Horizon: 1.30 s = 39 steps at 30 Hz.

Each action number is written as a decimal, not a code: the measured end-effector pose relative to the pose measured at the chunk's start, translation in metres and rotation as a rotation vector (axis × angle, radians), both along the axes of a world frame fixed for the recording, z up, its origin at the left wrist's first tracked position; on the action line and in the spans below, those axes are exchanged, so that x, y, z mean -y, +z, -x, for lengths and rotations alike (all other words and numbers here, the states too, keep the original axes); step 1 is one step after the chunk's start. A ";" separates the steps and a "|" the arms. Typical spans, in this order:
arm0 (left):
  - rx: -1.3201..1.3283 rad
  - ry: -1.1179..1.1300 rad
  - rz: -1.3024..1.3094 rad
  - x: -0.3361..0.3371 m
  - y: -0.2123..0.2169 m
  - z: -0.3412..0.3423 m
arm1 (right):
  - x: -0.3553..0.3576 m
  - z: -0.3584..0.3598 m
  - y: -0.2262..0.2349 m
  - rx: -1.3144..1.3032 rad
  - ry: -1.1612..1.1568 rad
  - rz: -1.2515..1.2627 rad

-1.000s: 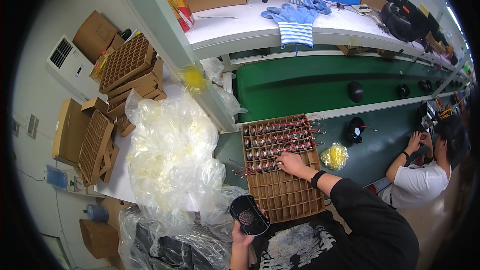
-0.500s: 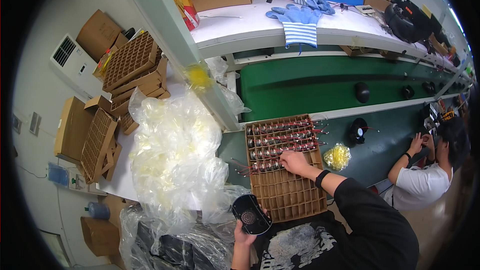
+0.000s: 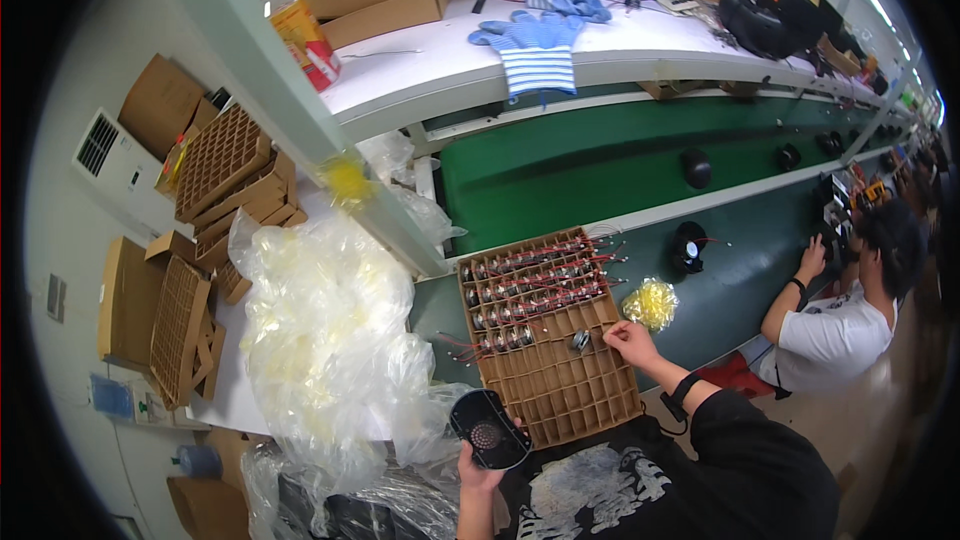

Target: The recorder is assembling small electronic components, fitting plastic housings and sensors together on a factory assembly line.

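Observation:
My left hand (image 3: pixel 480 470) grips a black oval housing (image 3: pixel 490 430) with a round perforated grille, low in front of me. Right of it is a divided cardboard tray (image 3: pixel 560 410). Its far rows hold several small round metal parts (image 3: pixel 512 338) with red and black wires; the near compartments hold none. One metal part (image 3: pixel 580 340) sits by itself in the tray's middle. Just to the right of that part, over the tray's right edge, my right hand (image 3: pixel 632 342) has its fingertips pinched together. What lies between them, if anything, is too small to make out.
Past the tray's right side lie a yellow clump of ties (image 3: pixel 650 304) and a black round housing (image 3: pixel 688 248). A green conveyor (image 3: pixel 580 160) carries black parts behind. Clear plastic bags (image 3: pixel 320 330) pile up at left. A co-worker (image 3: pixel 835 325) sits at right.
My right hand has moved from the filled row toward the tray's right edge, uncovering the lone metal part. My left hand still holds the housing. The whole view has shifted.

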<state>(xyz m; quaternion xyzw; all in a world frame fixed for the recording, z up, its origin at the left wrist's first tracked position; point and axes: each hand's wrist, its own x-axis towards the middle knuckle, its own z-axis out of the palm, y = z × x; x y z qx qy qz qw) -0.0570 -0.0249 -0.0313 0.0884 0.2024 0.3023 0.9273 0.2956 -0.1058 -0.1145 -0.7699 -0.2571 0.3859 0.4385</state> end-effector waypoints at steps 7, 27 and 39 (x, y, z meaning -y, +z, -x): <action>0.005 -0.082 -0.017 -0.006 0.006 -0.014 | 0.046 -0.013 0.002 0.087 -0.273 -0.013; 0.067 -0.118 -0.017 -0.013 0.022 -0.033 | -0.025 0.019 0.013 0.870 0.780 0.022; -0.001 -0.262 -0.120 -0.019 0.055 -0.065 | -0.023 0.040 0.202 0.327 0.459 -0.521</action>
